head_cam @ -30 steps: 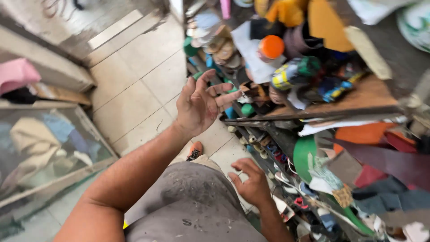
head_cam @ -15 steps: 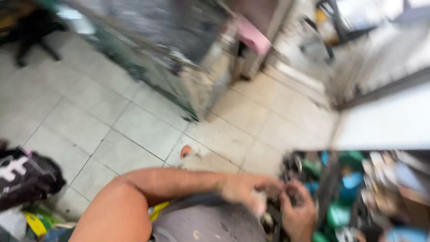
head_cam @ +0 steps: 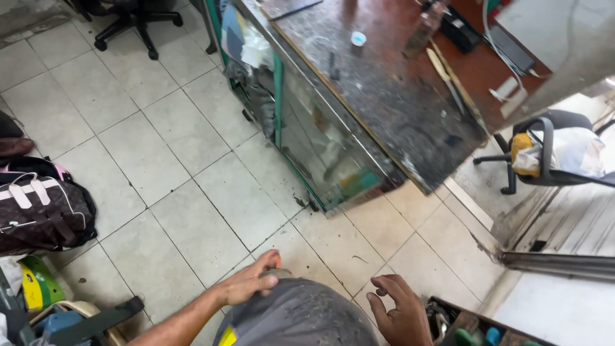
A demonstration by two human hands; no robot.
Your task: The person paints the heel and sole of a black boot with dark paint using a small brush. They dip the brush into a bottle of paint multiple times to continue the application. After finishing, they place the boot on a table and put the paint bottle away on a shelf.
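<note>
My left hand (head_cam: 251, 280) rests on my grey-clad knee (head_cam: 301, 317), fingers curled over it and holding nothing. My right hand (head_cam: 398, 310) hangs open beside the same knee, fingers loosely bent, just left of a low box of small tools and green and blue items (head_cam: 477, 328) at the bottom right. Neither hand grips an object.
A glass-fronted counter (head_cam: 333, 141) with a dusty dark top stands ahead on the tiled floor (head_cam: 192, 192). A black and pink bag (head_cam: 40, 211) lies at the left. Office chairs stand at the top left (head_cam: 131, 19) and right (head_cam: 544, 150).
The view has swung from the cluttered shelves to the floor and counter. My left hand came down from the shelf onto my knee; my right hand left the box.
</note>
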